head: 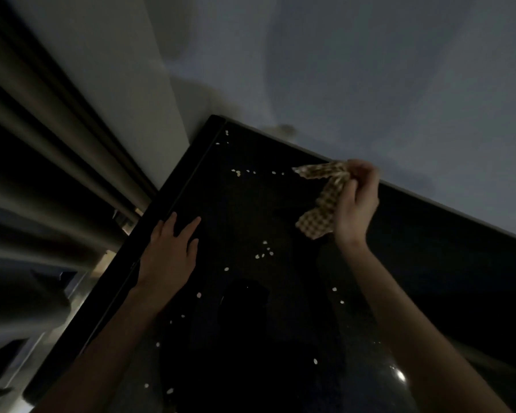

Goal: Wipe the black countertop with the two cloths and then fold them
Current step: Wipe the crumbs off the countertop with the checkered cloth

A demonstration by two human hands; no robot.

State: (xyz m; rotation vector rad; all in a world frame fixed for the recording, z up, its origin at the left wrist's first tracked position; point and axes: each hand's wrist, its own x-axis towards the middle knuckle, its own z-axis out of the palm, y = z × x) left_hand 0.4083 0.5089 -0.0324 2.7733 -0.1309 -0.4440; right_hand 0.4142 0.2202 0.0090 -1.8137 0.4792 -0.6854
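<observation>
The right hand (356, 204) grips a checked cloth (320, 204) above the crumb-strewn black countertop (251, 323); the left hand (170, 251) lies flat near its left edge.

The black countertop (414, 263) is seen from close above by one head-worn camera. The view is tilted and aimed toward its far corner.

countertop (236, 210) middle: open | crumbs (264, 253): scattered across | wall (370, 84): bounds far edge

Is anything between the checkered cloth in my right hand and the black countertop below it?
Nothing visible. The checkered cloth, held by the right hand, hangs over the black countertop; pale crumbs lie there, and the left hand rests flat off to the side.
</observation>
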